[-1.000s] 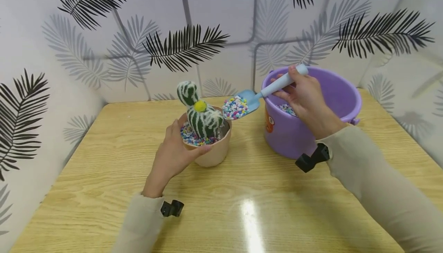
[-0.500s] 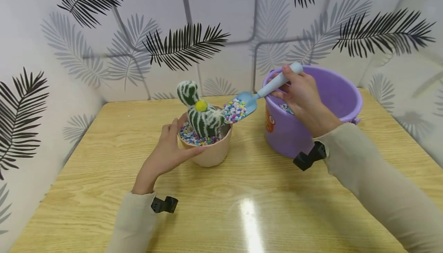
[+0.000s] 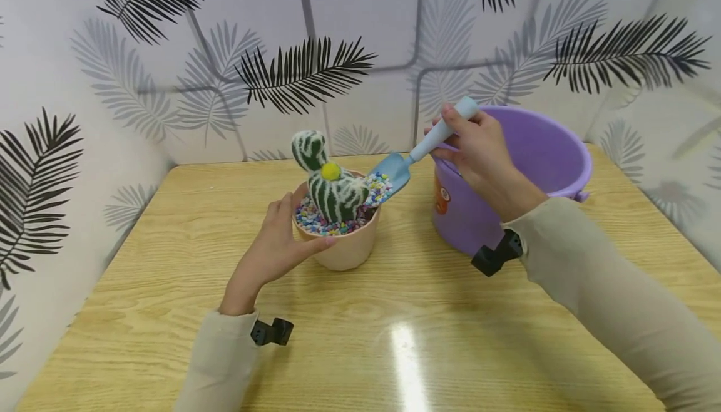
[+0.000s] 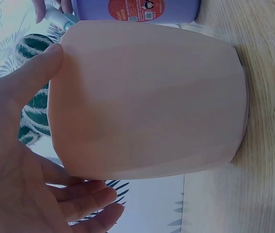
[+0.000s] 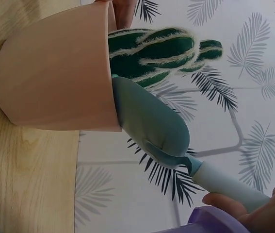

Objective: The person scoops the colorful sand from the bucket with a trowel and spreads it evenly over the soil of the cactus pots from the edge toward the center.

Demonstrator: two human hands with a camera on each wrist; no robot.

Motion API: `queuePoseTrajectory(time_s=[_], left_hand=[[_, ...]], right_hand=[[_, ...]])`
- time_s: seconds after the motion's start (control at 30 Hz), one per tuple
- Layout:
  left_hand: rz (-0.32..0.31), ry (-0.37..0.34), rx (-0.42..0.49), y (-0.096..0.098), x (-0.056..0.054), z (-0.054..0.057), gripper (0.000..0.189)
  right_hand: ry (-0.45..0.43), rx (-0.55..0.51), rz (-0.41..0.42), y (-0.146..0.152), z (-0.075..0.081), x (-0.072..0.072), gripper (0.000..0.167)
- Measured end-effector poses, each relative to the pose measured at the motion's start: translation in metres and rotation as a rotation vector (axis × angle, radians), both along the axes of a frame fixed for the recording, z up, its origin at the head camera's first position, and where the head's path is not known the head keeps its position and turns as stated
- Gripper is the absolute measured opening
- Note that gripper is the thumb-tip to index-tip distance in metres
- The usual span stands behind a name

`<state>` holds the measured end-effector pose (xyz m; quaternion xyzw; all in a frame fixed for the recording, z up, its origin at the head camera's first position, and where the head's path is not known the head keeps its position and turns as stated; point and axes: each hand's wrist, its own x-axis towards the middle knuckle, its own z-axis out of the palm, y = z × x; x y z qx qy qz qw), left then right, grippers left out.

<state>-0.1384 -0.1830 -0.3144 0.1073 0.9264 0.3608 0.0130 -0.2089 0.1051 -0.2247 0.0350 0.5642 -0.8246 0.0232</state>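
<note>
A peach flower pot [image 3: 352, 250] stands on the table, holding a green-and-white fuzzy cactus [image 3: 337, 198] with a yellow tuft, set in coloured pebbles [image 3: 321, 223]. My left hand [image 3: 269, 255] holds the pot at its left side, thumb along the near rim. In the left wrist view, that thumb [image 4: 50, 60] lies at the rim. My right hand [image 3: 485, 158] grips the handle of a light blue trowel [image 3: 397, 171], whose tilted blade carries more pebbles. In the right wrist view, the blade's tip dips just inside the rim beside the cactus.
A purple bucket [image 3: 464, 227] with an orange label stands on the right, under my right hand and forearm. The wooden table [image 3: 349, 337] meets a leaf-patterned wall [image 3: 388, 105] behind the pot and bucket.
My right hand has moved left, carrying the trowel over the pot's right rim and tipping its blade more steeply down. The left thumb has shifted slightly left along the rim.
</note>
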Motion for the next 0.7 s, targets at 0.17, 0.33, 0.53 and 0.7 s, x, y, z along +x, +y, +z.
queuePoseTrajectory(time_s=[0.17,0.33,0.53,0.7], left_hand=[[0.008,0.001,-0.005,0.001,0.0,0.0,0.096],[0.003,0.0,-0.009,0.001,0.0,0.001,0.098],[-0.008,0.006,-0.011,0.0,-0.002,0.001,0.098],[-0.017,-0.001,-0.009,0.0,-0.003,0.001,0.098]], right_hand=[[0.063,0.006,0.006,-0.002,0.003,0.0,0.026],[0.138,0.0,0.013,-0.001,0.008,0.001,0.026],[0.167,0.02,-0.002,-0.001,0.016,0.002,0.029],[0.19,0.021,-0.014,-0.005,0.016,0.0,0.026]])
